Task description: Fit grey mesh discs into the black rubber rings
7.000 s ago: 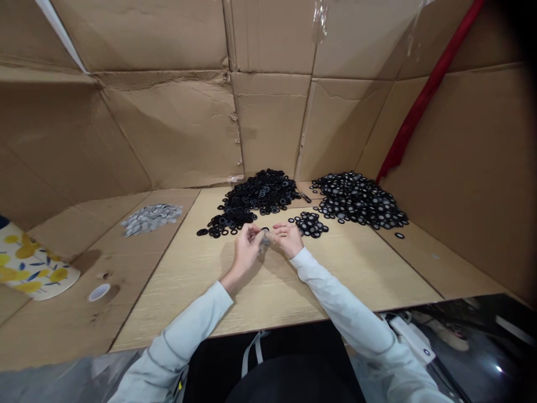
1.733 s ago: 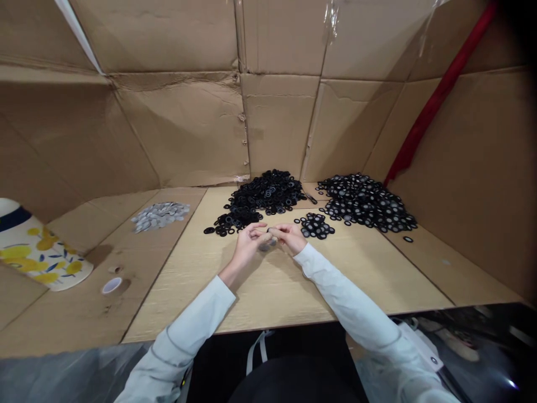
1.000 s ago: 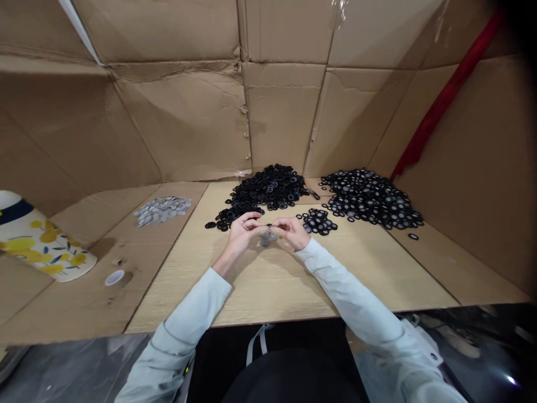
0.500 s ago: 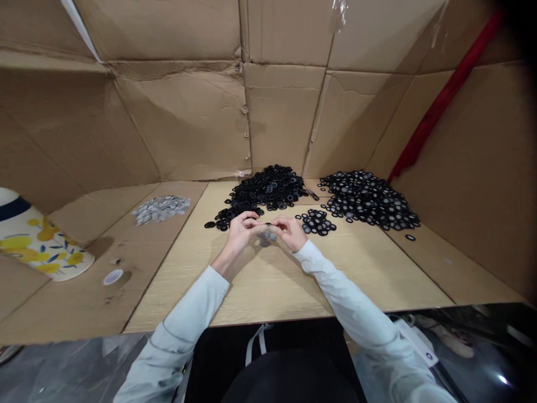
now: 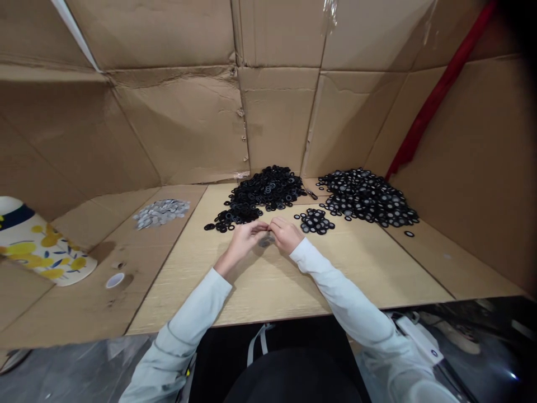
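Note:
My left hand and my right hand meet at the middle of the table, fingertips pinched together on something too small to make out. Just below the fingers lie a few grey discs, partly hidden by the hands. Behind my hands is a heap of black rings. To the right of my right hand sits a small pile of black rings with pale centres, and beyond it a larger heap of the same. A pile of grey discs is at the left.
A floral-patterned container lies tilted at the far left, near a white round item. A small dark tool rests between the back heaps. Cardboard walls enclose the table's back and sides; a red strip hangs at the right.
My fingertips have come closer together, and my right hand has turned and shifted slightly left. The grey discs below are more covered. The camera view has moved slightly.

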`<action>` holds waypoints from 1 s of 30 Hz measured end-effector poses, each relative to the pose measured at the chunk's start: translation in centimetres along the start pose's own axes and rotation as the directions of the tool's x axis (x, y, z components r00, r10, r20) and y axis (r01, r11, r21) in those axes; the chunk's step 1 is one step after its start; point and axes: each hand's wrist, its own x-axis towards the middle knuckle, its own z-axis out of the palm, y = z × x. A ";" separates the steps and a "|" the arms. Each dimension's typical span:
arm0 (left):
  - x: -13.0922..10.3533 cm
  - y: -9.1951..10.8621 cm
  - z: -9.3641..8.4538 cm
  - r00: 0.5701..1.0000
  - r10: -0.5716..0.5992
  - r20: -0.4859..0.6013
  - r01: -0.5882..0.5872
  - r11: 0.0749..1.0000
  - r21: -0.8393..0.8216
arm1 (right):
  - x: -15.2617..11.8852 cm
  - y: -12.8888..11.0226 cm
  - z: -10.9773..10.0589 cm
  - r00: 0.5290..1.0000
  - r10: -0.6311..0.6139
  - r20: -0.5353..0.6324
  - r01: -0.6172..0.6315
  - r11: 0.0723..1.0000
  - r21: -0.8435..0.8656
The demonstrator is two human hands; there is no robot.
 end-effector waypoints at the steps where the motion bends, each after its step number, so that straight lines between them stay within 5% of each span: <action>1: 0.0 -0.1 0.0 1.000 0.005 -0.015 -0.004 1.000 0.014 | 0.0 -0.1 0.0 1.000 0.009 -0.003 -0.008 0.999 0.041; 5: 0.4 0.0 -0.1 0.988 -0.050 -0.147 0.038 0.996 -0.082 | 0.2 0.1 0.1 0.984 0.178 -0.003 -0.159 0.889 0.430; 10: 0.6 0.3 0.5 0.961 -0.172 -0.218 0.093 0.940 -0.329 | 0.8 -0.2 0.3 0.899 0.417 0.136 -0.319 0.408 0.855; 13: 0.4 0.3 0.9 0.957 -0.206 -0.203 0.101 0.896 -0.432 | 1.1 -0.7 0.2 0.827 0.543 0.144 -0.345 0.289 0.893; 19: 0.2 0.7 0.5 0.979 -0.193 -0.066 0.156 0.917 -0.368 | 0.9 -0.6 -0.3 0.828 0.550 0.108 -0.355 0.366 0.860; 24: 0.3 0.9 0.0 0.986 -0.135 -0.100 0.124 0.986 -0.109 | 0.7 -0.6 0.3 0.838 0.538 0.088 -0.348 0.404 0.846; 30: 0.3 0.2 0.4 0.978 -0.073 -0.196 0.034 0.980 -0.195 | 0.7 -0.5 0.4 0.830 0.556 0.051 -0.348 0.443 0.826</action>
